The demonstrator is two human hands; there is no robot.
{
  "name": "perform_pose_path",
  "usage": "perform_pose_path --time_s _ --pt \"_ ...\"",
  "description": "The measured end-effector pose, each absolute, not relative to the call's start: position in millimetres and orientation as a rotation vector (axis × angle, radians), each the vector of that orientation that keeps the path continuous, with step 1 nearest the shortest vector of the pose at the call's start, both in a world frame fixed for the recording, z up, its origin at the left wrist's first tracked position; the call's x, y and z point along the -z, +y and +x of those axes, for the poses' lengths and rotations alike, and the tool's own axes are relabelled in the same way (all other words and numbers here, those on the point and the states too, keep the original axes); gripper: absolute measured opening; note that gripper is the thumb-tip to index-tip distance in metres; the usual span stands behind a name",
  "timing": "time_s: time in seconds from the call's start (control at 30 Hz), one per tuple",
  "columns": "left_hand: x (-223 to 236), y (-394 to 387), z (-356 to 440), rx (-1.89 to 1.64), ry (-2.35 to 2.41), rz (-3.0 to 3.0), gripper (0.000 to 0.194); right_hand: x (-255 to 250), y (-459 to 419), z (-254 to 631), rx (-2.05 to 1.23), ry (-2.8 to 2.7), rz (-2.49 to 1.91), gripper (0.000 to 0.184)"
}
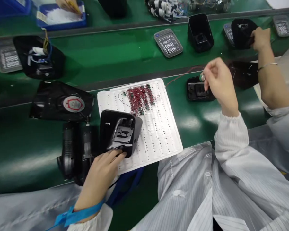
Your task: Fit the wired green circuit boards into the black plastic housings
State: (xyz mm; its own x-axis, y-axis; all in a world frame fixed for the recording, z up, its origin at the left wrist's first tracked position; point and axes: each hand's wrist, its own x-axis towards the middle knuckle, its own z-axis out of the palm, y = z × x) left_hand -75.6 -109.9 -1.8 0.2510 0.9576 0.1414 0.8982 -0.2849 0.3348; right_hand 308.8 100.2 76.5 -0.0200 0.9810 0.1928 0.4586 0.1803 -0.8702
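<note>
My left hand, with a blue strap at the wrist, grips the lower edge of a black plastic housing. The housing rests tilted on a white foam tray dotted with rows of small holes. A tangle of red wires with small green ends lies on the tray's upper part. Raised over the bench, my right hand pinches a small green round part with its fingertips. A thin red wire runs near it. Below that hand sits a small black plastic piece.
At right, a co-worker's hand touches a black housing. Display panels and an open black housing stand on the belt. Left lie a black bag with a round sticker and electric screwdrivers. A blue bin is behind.
</note>
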Motion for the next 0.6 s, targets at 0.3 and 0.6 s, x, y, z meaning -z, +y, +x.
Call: perform_pose_path --time_s 0.3,0.6 --pt "-69.3 -88.9 18.7 -0.706 1.799 2.364 0.079 -32.4 3.5 270.4 -1.569 -1.135 -1.026 0.04" --pt "-30.9 -18.9 122.4 -0.823 1.528 1.922 0.02 -16.5 -8.2 276.7 -1.381 -1.221 -1.127 0.019"
